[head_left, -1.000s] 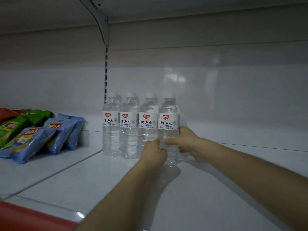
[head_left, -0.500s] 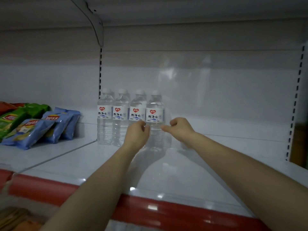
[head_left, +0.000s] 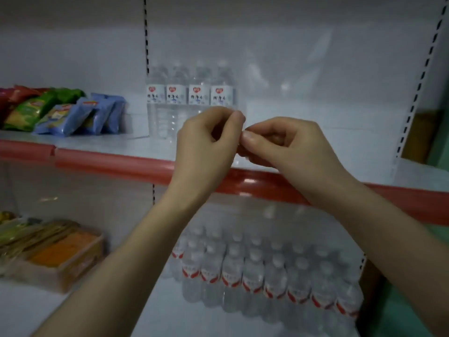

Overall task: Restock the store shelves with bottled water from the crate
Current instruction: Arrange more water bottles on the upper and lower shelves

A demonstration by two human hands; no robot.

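Observation:
Several clear water bottles (head_left: pixel 190 100) with white labels and a red heart mark stand in a row at the back of the upper shelf (head_left: pixel 328 147), by the left upright. My left hand (head_left: pixel 206 139) and my right hand (head_left: pixel 284 144) hover in front of the shelf's red front edge (head_left: pixel 109 164), clear of the bottles. Both hands have curled fingers, their fingertips almost meet, and I see nothing in them. Many more bottles (head_left: pixel 267 276) fill the shelf below in rows. No crate is in view.
Blue and green snack bags (head_left: pixel 60 110) lie on the upper shelf left of the bottles. A tray of packaged goods (head_left: pixel 56 254) sits at the lower left. White shelf surface extends right of the bottle row to the slotted upright (head_left: pixel 413 98).
Both hands have let go of the rightmost bottle and drawn back out of the shelf toward me. The view has dropped, so the lower shelf with its bottles now shows.

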